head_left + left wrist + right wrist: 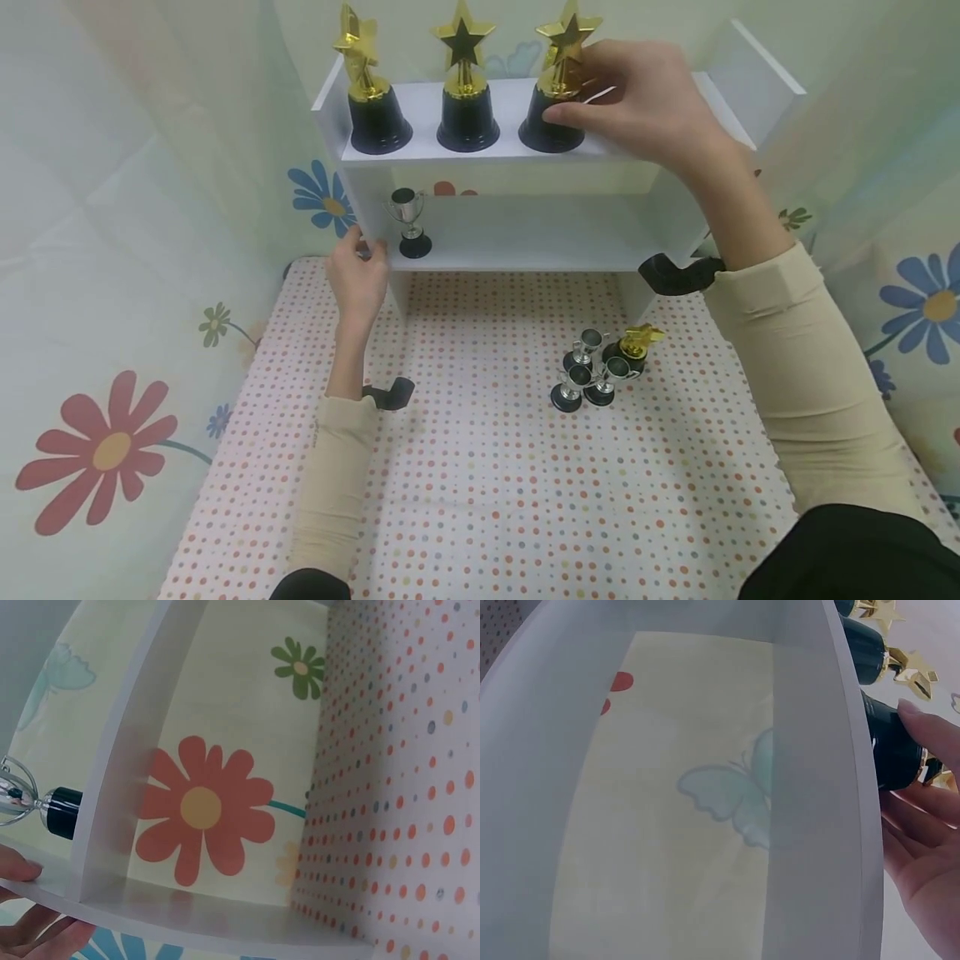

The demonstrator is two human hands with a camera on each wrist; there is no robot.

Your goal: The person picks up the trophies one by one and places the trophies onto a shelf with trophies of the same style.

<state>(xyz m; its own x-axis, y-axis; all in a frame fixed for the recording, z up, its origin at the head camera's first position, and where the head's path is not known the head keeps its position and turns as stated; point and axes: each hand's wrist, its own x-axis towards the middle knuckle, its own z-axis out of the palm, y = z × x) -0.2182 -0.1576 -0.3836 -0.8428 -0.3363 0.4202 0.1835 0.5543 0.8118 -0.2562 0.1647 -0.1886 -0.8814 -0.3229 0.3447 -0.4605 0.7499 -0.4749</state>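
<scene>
My right hand (645, 104) grips a star trophy (551, 123) with a black base and a gold star, at the right of a row on the top shelf. Its base stands on the board in the head view; the right wrist view shows thumb and fingers around that base (892, 742). Left of it stand two more star trophies, one in the middle (467, 117) and one at the left end (377, 121). My left hand (358, 275) pinches the side panel of the white shelf unit (525, 217), near a small silver trophy cup (408, 218) on the middle shelf.
On the dotted tablecloth (480, 500), below the shelf's right side, three small silver cups (577, 379) stand close together beside a gold-topped trophy (636, 346) with a black base. A flowered backdrop (112, 250) surrounds the table. The shelf's right panel (761, 83) rises beyond my right hand.
</scene>
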